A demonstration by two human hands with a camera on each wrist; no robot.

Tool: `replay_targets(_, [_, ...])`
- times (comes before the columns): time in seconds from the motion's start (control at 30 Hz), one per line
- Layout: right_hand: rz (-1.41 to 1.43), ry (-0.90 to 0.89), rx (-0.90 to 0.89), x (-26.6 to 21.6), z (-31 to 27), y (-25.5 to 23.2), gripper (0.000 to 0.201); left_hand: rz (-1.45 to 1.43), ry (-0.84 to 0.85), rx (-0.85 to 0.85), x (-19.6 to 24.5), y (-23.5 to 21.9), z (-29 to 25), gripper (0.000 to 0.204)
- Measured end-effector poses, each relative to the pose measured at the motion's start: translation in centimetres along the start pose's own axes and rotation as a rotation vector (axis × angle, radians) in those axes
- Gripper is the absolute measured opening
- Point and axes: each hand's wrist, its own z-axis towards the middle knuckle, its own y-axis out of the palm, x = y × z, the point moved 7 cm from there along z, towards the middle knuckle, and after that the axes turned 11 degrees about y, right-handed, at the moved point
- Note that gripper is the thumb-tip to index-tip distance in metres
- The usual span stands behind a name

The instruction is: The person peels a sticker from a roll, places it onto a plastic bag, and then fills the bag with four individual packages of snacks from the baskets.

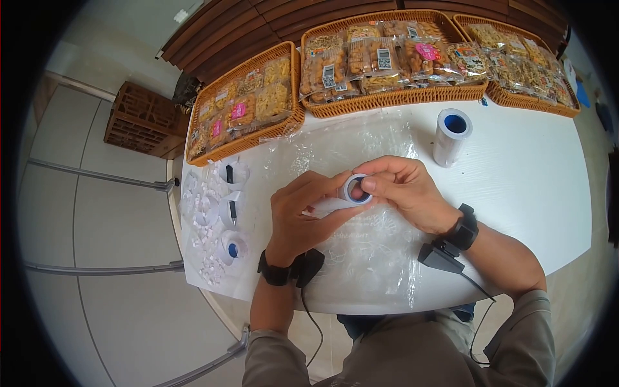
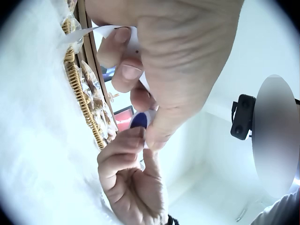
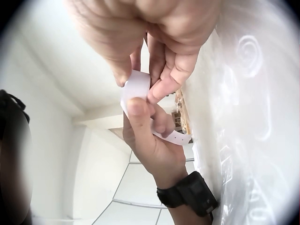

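Between both hands, above the table, is a small white label roll (image 1: 329,204) with a blue core, its open end facing up toward the head view. My left hand (image 1: 293,208) wraps its fingers and thumb round the roll's side. At the other end, my right hand (image 1: 418,198) pinches the rim, thumb at the core's opening. A loose white paper strip (image 3: 174,137) with small holes trails from the roll past the left fingers in the right wrist view. In the left wrist view the blue core (image 2: 139,120) shows between the two hands.
A taller white roll stack (image 1: 447,147) with a blue core stands at right. Clear plastic (image 1: 361,258) lies beneath the hands. Paper scraps (image 1: 209,251) and several small rolls are at left. Three wicker baskets (image 1: 400,95) of bagged snacks line the back.
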Motion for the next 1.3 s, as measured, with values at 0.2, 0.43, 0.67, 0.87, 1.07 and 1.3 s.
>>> replay_targets(0.2, [-0.049,0.036,-0.021,-0.2,0.0,-0.3,0.022,-0.036,-0.089,-0.172,-0.1,-0.5,0.3,0.046])
replay_targets(0.43, [-0.040,0.101,-0.064,-0.2,0.1,-0.2,0.020,-0.100,-0.150,-0.233,-0.1,-0.8,0.3,0.044])
replay_targets(0.67, [-0.085,0.130,-0.066,-0.3,0.1,-0.2,0.020,-0.057,-0.132,-0.214,0.0,-0.7,0.1,0.039])
replay_targets(0.87, [-0.087,0.129,-0.052,-0.3,0.3,-0.7,0.021,-0.003,-0.114,-0.210,0.6,-0.6,0.1,0.033])
replay_targets(1.07, [-0.100,0.112,-0.016,-0.5,0.4,-0.9,0.021,0.118,-0.075,-0.178,1.5,-0.4,0.3,0.030])
replay_targets(1.3, [-0.096,0.097,-0.052,-0.6,0.4,-0.8,0.021,0.147,-0.032,-0.164,1.7,-0.5,0.5,0.029])
